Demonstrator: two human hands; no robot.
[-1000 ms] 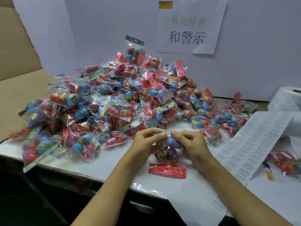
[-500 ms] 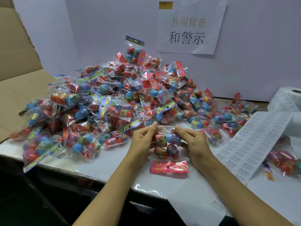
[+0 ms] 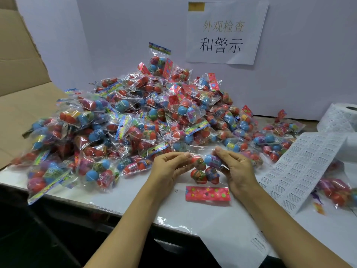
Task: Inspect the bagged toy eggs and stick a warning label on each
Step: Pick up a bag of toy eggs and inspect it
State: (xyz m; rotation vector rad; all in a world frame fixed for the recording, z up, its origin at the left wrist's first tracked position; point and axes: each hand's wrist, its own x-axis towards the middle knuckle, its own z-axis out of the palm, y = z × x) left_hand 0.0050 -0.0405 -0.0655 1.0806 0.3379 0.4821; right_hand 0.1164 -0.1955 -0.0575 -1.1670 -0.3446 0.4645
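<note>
The left hand [image 3: 170, 167] and right hand [image 3: 234, 168] each pinch a far corner of one bag [image 3: 205, 169] of toy eggs, fingers curled on the clear film and pulling it taut between them. The bag lies just above the table [image 3: 135, 194], its pink header card [image 3: 207, 193] toward the person, so the eggs spread out and show through the plastic, which looks like the inspection step. No label is visible on this bag, so sticking one on seems not yet done. Just beyond the hands rises the pile [image 3: 135, 120] of bags, close enough to draw from. To the right, a label sheet [image 3: 301, 171] trails from a roll [image 3: 343, 117], near the right hand, likely for easy peeling. A paper sign [image 3: 226, 33] hangs on the wall behind.
</note>
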